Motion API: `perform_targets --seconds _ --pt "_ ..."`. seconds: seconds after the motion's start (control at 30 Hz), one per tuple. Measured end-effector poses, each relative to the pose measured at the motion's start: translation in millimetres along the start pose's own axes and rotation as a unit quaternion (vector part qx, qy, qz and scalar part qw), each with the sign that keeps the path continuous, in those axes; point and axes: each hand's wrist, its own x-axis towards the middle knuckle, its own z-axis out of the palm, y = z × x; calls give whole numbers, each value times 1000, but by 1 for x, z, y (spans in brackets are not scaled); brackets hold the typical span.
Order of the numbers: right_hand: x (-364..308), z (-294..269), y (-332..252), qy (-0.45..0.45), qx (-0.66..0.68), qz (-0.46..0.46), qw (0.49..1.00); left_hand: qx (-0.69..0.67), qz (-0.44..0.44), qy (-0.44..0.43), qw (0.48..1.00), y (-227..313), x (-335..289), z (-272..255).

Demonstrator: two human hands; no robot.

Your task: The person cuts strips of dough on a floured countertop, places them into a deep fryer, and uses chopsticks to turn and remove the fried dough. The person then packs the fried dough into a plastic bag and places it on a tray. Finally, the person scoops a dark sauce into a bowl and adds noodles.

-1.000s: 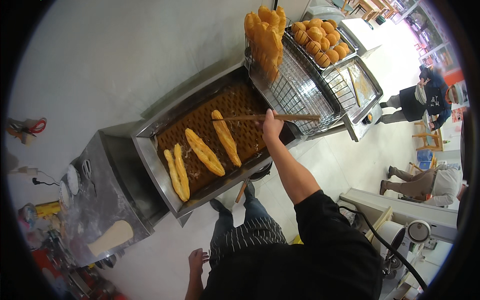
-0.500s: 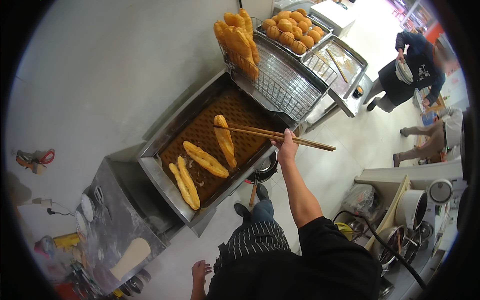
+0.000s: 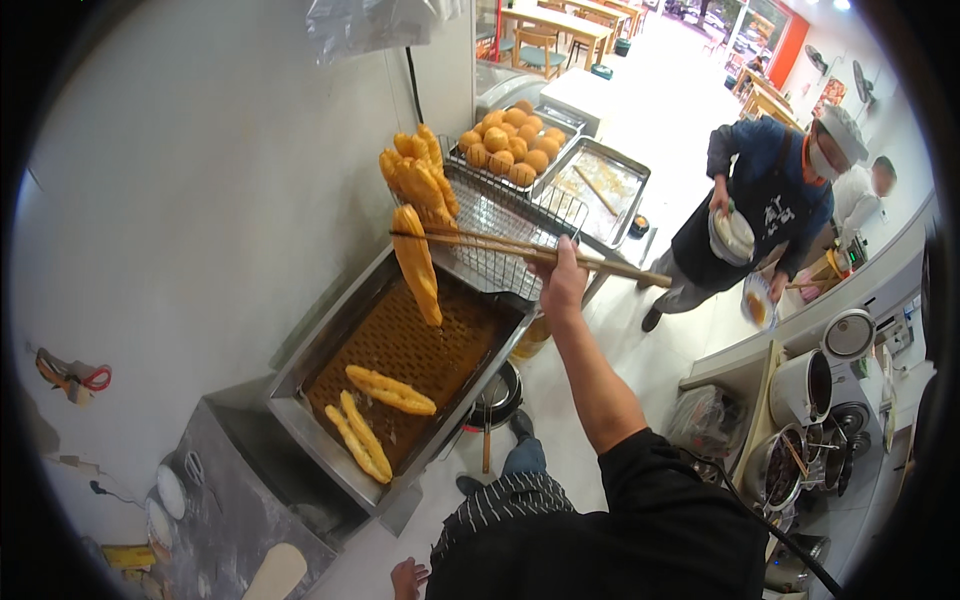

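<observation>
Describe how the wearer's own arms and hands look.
The right arm has a plain black sleeve ending near the elbow, leaving the forearm bare. No glove or watch shows on the right hand. The left hand, at the lower edge, is also ungloved; its sleeve isn't visible.

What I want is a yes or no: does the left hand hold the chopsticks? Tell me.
No, the right hand holds the chopsticks, while the left hand hangs apart from them near the lower edge.

chopsticks (image 3: 632, 272) part-hidden by right hand (image 3: 563, 278), bag (image 3: 385, 22) cropped
</observation>
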Motion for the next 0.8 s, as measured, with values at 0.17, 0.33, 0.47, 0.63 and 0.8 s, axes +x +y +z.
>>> perform_targets --seconds 0.17,0.33,0.47,0.63,0.8 --pt "80 64 -78 -67 27 -92 993 5 42 -61 997 11 28 32" --pt "175 66 -85 -107 13 -115 988 121 166 1 979 35 20 85" --pt "242 41 -43 -58 -30 -69 995 27 58 31 997 82 -12 142" --pt "295 16 12 -79 -41 10 996 33 44 55 997 137 -46 205" --pt "324 5 51 -100 -5 38 994 46 33 75 996 160 -71 235"
